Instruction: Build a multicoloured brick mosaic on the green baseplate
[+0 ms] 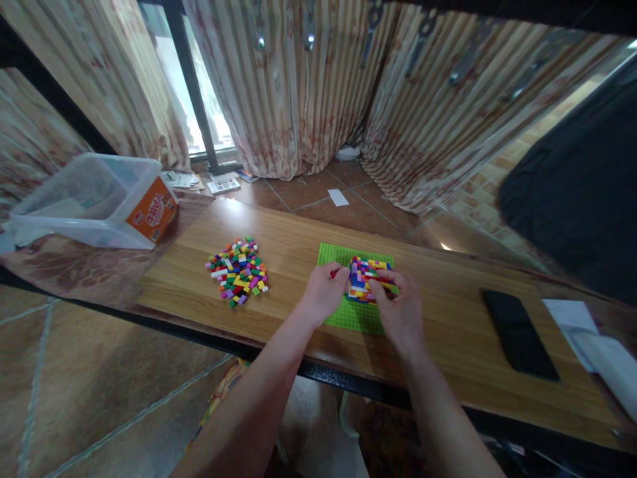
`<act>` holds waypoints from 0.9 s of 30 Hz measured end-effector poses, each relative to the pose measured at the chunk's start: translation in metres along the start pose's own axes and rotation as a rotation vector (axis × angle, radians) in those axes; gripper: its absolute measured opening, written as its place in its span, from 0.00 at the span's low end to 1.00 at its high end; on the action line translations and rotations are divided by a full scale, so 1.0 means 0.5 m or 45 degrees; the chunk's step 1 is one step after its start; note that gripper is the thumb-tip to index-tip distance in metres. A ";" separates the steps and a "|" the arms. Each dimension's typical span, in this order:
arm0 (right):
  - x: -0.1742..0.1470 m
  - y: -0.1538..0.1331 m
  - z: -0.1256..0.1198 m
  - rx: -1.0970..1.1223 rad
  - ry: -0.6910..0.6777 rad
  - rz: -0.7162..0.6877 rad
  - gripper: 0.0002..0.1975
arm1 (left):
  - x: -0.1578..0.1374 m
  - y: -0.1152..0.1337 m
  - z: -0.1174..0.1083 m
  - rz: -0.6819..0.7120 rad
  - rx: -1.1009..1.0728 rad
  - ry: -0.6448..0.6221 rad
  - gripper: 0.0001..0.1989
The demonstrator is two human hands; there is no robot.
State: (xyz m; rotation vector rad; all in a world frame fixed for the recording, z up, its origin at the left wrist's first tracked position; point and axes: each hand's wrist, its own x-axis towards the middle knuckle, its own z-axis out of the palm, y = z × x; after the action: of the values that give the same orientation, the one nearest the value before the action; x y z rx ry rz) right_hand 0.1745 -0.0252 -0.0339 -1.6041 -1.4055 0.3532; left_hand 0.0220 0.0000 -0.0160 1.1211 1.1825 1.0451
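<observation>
A multicoloured structure of toy building bricks (362,272) stands on a green studded baseplate (355,320), which lies on the wooden board. My left hand (323,292) is at the left side of the structure, pinching a small red toy brick (333,273) between thumb and fingers. From the right, my right hand (401,309) grips the structure, with the thumb on its near side and the fingers over its right end. These fingers hide part of the structure's right side. Left of the baseplate lies a loose pile of mixed toy bricks (239,269).
A clear plastic bin (99,229) with an orange label stands at the far left. On the right of the wooden board (288,232) lies a black phone-like slab (520,335), beside white papers (570,318). Striped curtains (298,99) hang behind the table.
</observation>
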 end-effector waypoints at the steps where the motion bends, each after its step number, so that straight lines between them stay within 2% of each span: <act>1: -0.001 0.000 0.001 0.008 0.001 -0.003 0.14 | 0.000 -0.002 0.001 -0.001 0.005 -0.004 0.15; 8: 0.003 0.006 -0.003 0.058 0.010 0.025 0.13 | -0.010 0.009 0.002 -0.106 -0.125 -0.046 0.15; 13: 0.012 -0.011 -0.031 0.113 0.139 -0.075 0.13 | -0.018 0.030 -0.004 -0.220 -0.273 -0.163 0.17; 20: -0.014 -0.059 -0.027 0.200 -0.144 -0.231 0.11 | -0.027 0.040 -0.005 -0.272 -0.413 -0.288 0.20; 24: -0.019 -0.058 -0.019 0.196 -0.189 -0.234 0.11 | -0.030 0.038 -0.004 -0.268 -0.429 -0.370 0.21; 27: -0.021 -0.055 -0.017 0.201 -0.208 -0.261 0.11 | -0.031 0.036 -0.001 -0.255 -0.440 -0.373 0.22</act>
State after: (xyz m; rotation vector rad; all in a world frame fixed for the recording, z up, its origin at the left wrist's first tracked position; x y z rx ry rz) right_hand 0.1610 -0.0409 -0.0117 -1.3142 -1.6086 0.4692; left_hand 0.0194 -0.0125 0.0039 0.8311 0.8237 0.8565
